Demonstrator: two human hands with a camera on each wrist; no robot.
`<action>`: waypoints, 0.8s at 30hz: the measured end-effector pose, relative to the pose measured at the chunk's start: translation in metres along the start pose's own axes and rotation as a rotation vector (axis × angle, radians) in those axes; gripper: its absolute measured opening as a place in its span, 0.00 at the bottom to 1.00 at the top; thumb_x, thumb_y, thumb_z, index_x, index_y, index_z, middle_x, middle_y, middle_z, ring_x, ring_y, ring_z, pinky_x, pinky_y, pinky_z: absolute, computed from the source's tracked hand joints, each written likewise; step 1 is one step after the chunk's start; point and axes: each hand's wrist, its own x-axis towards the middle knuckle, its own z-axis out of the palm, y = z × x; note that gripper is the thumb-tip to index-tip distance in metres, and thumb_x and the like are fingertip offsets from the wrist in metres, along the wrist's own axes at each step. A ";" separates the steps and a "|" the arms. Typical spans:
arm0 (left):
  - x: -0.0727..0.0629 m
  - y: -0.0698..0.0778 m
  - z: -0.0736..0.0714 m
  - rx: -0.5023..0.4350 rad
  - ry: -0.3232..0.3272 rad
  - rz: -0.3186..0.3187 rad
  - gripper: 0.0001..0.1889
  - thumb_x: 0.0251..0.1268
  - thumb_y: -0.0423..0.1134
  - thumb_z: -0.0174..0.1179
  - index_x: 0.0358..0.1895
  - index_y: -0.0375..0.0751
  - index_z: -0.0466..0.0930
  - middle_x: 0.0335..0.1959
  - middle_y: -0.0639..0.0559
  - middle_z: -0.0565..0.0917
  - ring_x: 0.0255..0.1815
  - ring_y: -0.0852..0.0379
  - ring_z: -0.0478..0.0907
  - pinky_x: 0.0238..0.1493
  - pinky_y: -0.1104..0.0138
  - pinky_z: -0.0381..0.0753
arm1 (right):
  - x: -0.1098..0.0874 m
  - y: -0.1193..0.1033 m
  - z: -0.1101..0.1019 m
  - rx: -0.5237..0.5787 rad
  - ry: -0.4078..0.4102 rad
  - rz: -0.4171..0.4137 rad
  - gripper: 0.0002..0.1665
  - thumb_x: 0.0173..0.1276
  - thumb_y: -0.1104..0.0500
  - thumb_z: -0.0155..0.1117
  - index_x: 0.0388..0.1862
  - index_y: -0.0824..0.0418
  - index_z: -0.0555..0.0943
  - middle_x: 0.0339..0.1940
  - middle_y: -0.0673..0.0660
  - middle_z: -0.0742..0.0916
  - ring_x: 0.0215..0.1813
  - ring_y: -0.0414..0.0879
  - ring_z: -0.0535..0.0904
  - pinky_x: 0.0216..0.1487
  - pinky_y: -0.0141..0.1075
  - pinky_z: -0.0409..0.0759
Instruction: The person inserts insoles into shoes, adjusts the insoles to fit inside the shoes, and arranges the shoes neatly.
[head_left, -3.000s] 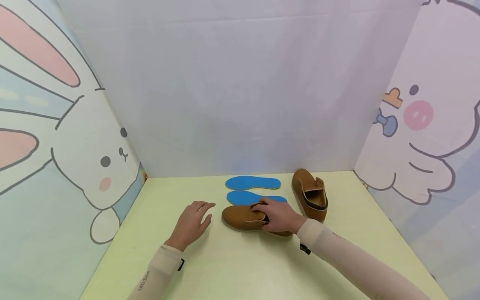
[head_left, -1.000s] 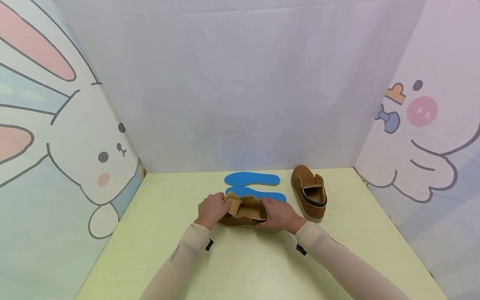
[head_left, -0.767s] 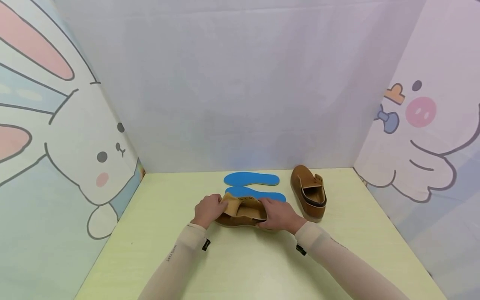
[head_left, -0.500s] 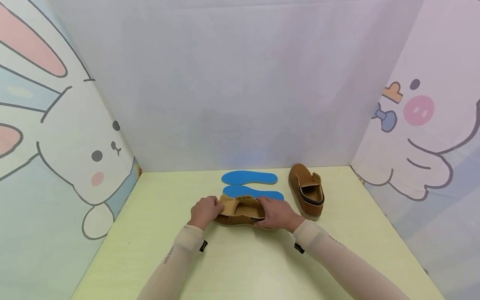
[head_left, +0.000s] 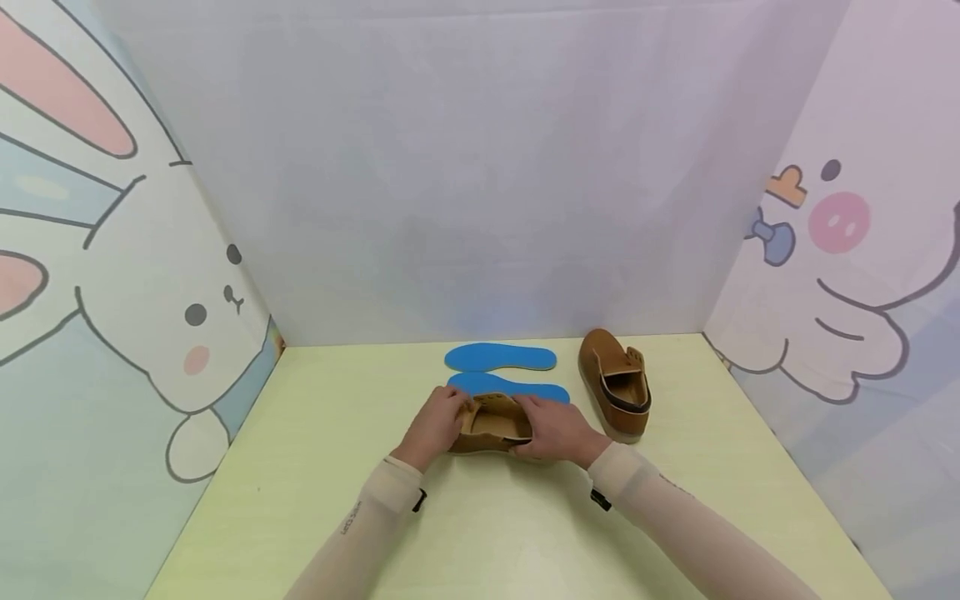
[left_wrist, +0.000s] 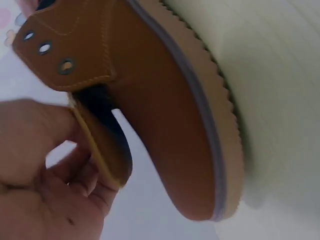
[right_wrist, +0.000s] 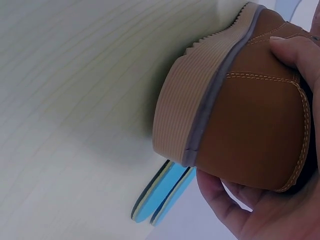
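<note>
A brown lace-up shoe (head_left: pixel 487 442) without laces lies in front of me, its toe to the left and its opening facing up. My left hand (head_left: pixel 435 427) pinches the shoe's tongue (left_wrist: pixel 107 145) between thumb and fingers, and in the left wrist view the tongue stands lifted away from the toe. Around the heel and collar at the other end, my right hand (head_left: pixel 557 429) grips the shoe, thumb on the near side in the right wrist view. Part of the toe is hidden behind the left hand in the head view.
Two blue insoles, a far one (head_left: pixel 500 357) and a nearer one (head_left: pixel 517 387), lie side by side just behind the held shoe. A matching brown shoe (head_left: pixel 611 360) stands to the right on the pale yellow table (head_left: pixel 337 392). Cartoon-printed walls close in both sides.
From apart over the table, my left hand came to the shoe and took its tongue. It pulled the tongue toward the toe, then moved back right. My right hand kept its grip.
</note>
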 end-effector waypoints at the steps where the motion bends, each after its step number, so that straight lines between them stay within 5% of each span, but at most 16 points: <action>1: -0.001 0.002 0.000 -0.022 -0.008 0.054 0.11 0.72 0.27 0.59 0.52 0.41 0.84 0.51 0.46 0.80 0.54 0.48 0.75 0.52 0.58 0.81 | 0.000 0.000 0.000 0.000 0.002 -0.004 0.59 0.56 0.29 0.73 0.79 0.55 0.64 0.66 0.56 0.80 0.53 0.53 0.84 0.46 0.49 0.84; 6: -0.006 0.008 -0.006 -0.070 -0.094 0.167 0.18 0.75 0.37 0.61 0.63 0.35 0.80 0.66 0.41 0.76 0.72 0.41 0.67 0.68 0.50 0.72 | -0.002 0.000 0.000 -0.005 0.025 -0.050 0.63 0.56 0.26 0.70 0.82 0.53 0.58 0.68 0.59 0.78 0.52 0.54 0.84 0.44 0.49 0.85; 16: -0.018 -0.004 -0.007 -0.031 -0.244 0.141 0.37 0.78 0.61 0.48 0.76 0.35 0.65 0.77 0.43 0.64 0.80 0.45 0.52 0.75 0.49 0.61 | -0.002 0.003 0.001 -0.013 0.132 -0.226 0.44 0.76 0.26 0.41 0.84 0.43 0.54 0.74 0.56 0.73 0.68 0.55 0.75 0.66 0.54 0.75; 24: -0.018 -0.009 -0.007 -0.029 -0.270 0.139 0.46 0.67 0.68 0.56 0.78 0.38 0.61 0.79 0.46 0.60 0.81 0.44 0.50 0.75 0.49 0.60 | 0.005 -0.002 -0.004 0.001 0.118 -0.176 0.38 0.80 0.40 0.48 0.84 0.49 0.55 0.74 0.61 0.73 0.68 0.58 0.76 0.64 0.55 0.76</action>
